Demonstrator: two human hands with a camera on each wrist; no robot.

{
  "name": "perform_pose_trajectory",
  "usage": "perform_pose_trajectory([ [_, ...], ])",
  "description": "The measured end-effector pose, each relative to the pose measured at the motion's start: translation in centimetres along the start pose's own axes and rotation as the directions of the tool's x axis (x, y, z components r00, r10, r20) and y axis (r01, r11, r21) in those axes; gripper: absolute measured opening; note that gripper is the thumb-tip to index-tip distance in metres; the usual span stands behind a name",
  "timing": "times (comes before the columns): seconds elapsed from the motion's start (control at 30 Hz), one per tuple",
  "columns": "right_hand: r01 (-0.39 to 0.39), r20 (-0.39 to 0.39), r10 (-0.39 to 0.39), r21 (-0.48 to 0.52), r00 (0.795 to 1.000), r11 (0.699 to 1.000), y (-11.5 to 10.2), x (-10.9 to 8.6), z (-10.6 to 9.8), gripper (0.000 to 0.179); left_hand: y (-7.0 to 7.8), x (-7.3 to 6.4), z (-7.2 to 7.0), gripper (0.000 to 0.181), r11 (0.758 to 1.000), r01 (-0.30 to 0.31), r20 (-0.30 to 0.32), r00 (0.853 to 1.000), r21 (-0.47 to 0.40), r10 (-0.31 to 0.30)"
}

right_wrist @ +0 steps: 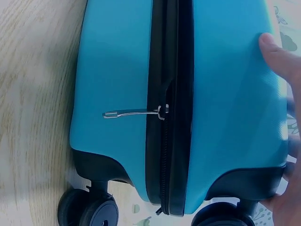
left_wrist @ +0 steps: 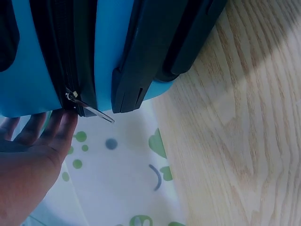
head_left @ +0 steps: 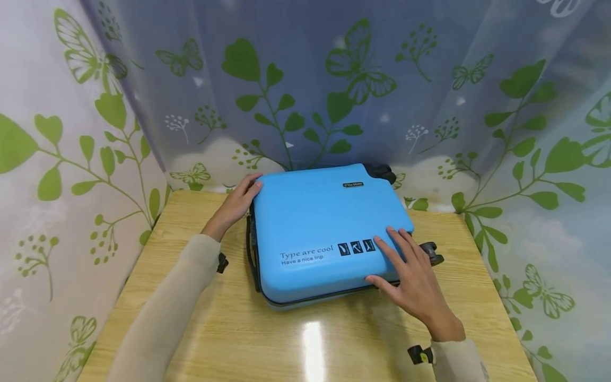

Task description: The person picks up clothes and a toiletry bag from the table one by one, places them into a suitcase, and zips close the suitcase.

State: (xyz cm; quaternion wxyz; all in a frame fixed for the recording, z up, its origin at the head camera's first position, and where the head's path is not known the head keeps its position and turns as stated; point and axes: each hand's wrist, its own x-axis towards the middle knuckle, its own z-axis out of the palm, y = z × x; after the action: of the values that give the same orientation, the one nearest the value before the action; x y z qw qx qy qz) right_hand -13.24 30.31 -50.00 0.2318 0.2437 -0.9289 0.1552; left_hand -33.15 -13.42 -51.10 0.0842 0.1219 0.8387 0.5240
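Observation:
A blue hard-shell suitcase (head_left: pixel 329 212) lies flat, its lettered face up. My left hand (head_left: pixel 237 204) touches its far left corner, fingers extended along the edge. In the left wrist view, those fingertips meet the shell beside the black zipper band, where a metal zipper pull (left_wrist: pixel 96 112) sticks out near a black handle (left_wrist: pixel 146 52). Across the near right corner rests my right hand (head_left: pixel 414 278), fingers spread on the top face and thumb on the near side. Another zipper pull (right_wrist: pixel 131 113) shows on the near side in the right wrist view, above the black wheels (right_wrist: pixel 101 212).
The suitcase sits on a light wood-grain table (head_left: pixel 258 345). Cloth (head_left: pixel 305 79) printed with green leaves and butterflies hangs behind the table and along both sides. A black wheel (head_left: pixel 431 253) juts out to the right of the suitcase.

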Motion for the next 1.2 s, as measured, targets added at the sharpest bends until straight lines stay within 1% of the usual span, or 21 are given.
perform_pose_trajectory([
  [0.2,0.025,-0.008,-0.025,0.036,1.0,0.999,0.3,0.2,-0.1,0.088,-0.2,-0.9,-0.2,0.067,1.0,-0.026,-0.005,1.0,0.001,0.026],
  [0.4,0.044,0.015,-0.045,0.068,0.999,0.997,0.8,0.4,-0.3,0.087,-0.3,-2.3,-0.3,0.069,1.0,0.002,-0.013,1.0,0.011,-0.002],
  [0.53,0.071,0.025,-0.074,0.086,0.997,0.994,1.4,0.6,-0.5,0.088,-0.2,-3.0,-0.4,0.071,1.0,0.022,-0.013,1.0,0.017,-0.021],
  [0.73,0.103,0.054,-0.109,0.107,0.993,0.989,2.5,0.9,-0.7,0.089,0.3,-4.4,-0.5,0.07,0.999,0.014,-0.012,1.0,0.035,-0.014],
  [0.9,0.105,0.098,-0.117,0.123,0.988,0.987,3.2,1.0,-1.3,0.091,0.7,-5.6,-0.3,0.07,0.999,0.01,-0.014,1.0,0.041,-0.009],
  [1.07,0.082,0.14,-0.103,0.148,0.985,0.986,3.8,1.0,-1.9,0.088,0.9,-6.5,-0.2,0.072,0.999,0.015,-0.013,1.0,0.038,-0.015],
  [1.2,0.052,0.178,-0.083,0.174,0.98,0.983,4.1,1.1,-2.3,0.092,0.8,-7.3,-0.1,0.072,1.0,0.012,-0.011,1.0,0.029,-0.012],
])
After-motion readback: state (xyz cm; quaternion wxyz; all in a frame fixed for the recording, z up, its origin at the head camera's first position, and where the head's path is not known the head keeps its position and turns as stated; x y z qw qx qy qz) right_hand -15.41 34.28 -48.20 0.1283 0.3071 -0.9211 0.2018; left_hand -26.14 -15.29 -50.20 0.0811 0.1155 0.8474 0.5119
